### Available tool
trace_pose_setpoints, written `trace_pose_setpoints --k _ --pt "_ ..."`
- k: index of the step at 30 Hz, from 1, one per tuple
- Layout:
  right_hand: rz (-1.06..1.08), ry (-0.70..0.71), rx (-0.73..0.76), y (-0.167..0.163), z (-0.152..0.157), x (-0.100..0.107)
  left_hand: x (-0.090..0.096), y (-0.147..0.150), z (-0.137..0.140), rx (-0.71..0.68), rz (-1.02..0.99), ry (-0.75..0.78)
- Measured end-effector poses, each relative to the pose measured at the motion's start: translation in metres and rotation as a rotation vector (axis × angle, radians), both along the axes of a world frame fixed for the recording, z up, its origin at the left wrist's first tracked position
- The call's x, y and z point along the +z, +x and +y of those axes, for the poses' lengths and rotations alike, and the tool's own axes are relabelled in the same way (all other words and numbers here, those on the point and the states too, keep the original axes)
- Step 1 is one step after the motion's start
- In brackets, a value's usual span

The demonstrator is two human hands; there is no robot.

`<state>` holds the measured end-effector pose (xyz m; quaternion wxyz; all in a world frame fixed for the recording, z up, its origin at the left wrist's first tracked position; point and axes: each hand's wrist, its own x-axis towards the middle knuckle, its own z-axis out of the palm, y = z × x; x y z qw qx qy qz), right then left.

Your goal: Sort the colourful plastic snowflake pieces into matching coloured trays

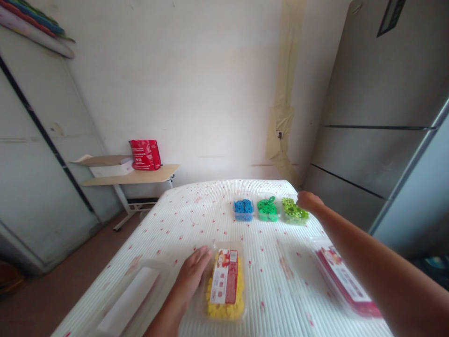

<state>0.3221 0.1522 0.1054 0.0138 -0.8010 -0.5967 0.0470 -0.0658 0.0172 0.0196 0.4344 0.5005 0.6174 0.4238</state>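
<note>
My left hand, fingers stretched out, rests against the left edge of a lidded clear plastic box of yellow pieces with a red and white label. My right hand reaches to the far right; its fingers are closed at the right rim of an uncovered clear container of lime-green pieces. Left of that stand a container of green pieces and one of blue pieces. Under my right forearm lies a lidded box of pink pieces, partly hidden.
The bed-like surface has a white ribbed cover with small red prints. A clear lid with a white label lies front left. Beyond are a side table, a red bag, a white box and a grey refrigerator.
</note>
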Motion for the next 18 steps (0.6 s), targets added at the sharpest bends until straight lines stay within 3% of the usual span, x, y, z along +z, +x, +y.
trace_pose_setpoints --k 4,8,11,14,18 --pt "0.097 -0.059 -0.168 0.025 -0.001 -0.012 0.037 0.011 0.049 -0.068 0.455 0.201" --pt "0.295 -0.121 -0.258 0.035 -0.006 -0.020 0.063 0.064 0.090 -0.454 0.787 0.465" --pt "0.457 -0.158 -0.282 0.036 -0.008 -0.024 0.061 0.107 0.112 -0.612 1.009 0.443" --pt "0.568 -0.181 -0.277 0.034 -0.004 -0.026 0.050 0.137 0.128 -0.624 1.062 0.403" --pt "0.637 -0.181 -0.280 0.029 0.004 -0.027 0.039 0.155 0.144 -0.609 1.099 0.332"
